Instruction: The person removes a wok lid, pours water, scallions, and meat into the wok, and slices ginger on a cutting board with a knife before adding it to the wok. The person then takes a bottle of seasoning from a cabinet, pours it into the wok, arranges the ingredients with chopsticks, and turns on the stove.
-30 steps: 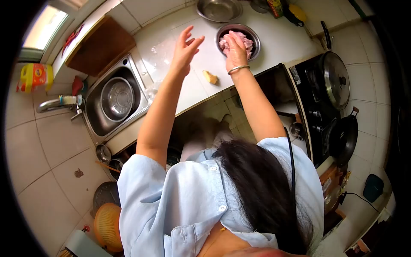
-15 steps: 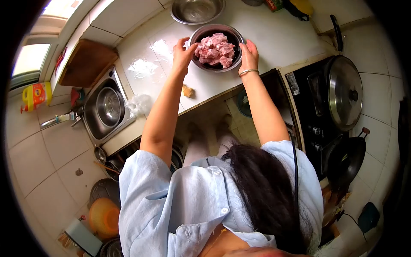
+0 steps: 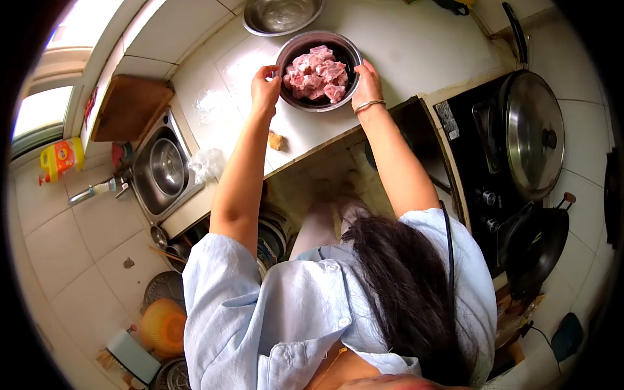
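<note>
A metal bowl (image 3: 309, 39) holding chunks of raw pinkish meat (image 3: 316, 75) is on or just over the white counter; I cannot tell whether its base touches. My left hand (image 3: 265, 91) grips the rim on the left, its fingers curled at the outer wall. On the opposite side my right hand (image 3: 368, 88), with a bracelet at the wrist, holds the rim too. A small knob of ginger (image 3: 277, 141) lies on the counter near my left forearm. Behind the meat bowl stands a second metal bowl (image 3: 284, 14).
At left, a sink (image 3: 142, 175) has a metal basin (image 3: 168, 166) in it. A crumpled plastic bag (image 3: 207, 164) lies beside the sink, and a cutting board (image 3: 130, 107) leans behind. On the right, the stove (image 3: 465, 143) carries a lidded pan (image 3: 534, 136) and a wok (image 3: 536, 250).
The view has shifted slightly, so the counter things appear a little farther left. My left fingers have closed more around the bowl's rim; the right hand stays at its side.
</note>
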A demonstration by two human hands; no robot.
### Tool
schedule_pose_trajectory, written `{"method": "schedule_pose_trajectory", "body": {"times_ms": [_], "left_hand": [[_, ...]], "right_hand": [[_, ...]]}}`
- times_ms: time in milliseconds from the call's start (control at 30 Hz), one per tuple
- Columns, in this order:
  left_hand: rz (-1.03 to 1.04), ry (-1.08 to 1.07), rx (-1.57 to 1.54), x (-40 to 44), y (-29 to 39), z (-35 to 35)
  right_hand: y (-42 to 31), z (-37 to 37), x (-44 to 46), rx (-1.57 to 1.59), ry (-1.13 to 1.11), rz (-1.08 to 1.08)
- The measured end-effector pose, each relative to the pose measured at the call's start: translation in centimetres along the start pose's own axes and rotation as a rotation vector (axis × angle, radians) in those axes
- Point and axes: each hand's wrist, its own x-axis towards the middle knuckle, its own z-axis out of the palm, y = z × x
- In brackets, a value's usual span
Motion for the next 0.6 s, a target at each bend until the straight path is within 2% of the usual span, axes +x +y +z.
{"method": "schedule_pose_trajectory", "body": {"times_ms": [133, 233, 267, 333, 367, 433, 600], "left_hand": [[0.099, -0.031, 0.0, -1.6, 2.4, -0.6], [0.201, -0.102, -0.03, -3.2, 5.8, -1.3], [0.223, -0.17, -0.143, -3.9, 7.1, -1.7], [0.264, -0.29, -0.231, -3.9, 8.6, -1.5], [0.268, -0.287, -0.24, -5.1, 11.0, -0.8], [0.304, -0.42, -0.251, -6.1, 14.1, 0.0], [0.48, -0.624, -0.426, -12.7, 22.4, 5.6]], "right_hand": [[-1.7, -0.2, -1.6, 0.027, -0.03, -0.052], [-5.8, 1.4, -5.9, 0.078, -0.013, -0.066], [-6.6, 1.9, -7.1, 0.065, 0.123, -0.126], [-9.1, 1.5, -9.4, 0.071, 0.168, -0.187], [-10.6, 0.1, -9.9, 0.079, 0.036, -0.203], [-14.5, -0.4, -13.4, 0.172, -0.064, -0.203], [-23.4, -4.8, -20.4, 0.169, 0.089, -0.398]]}}
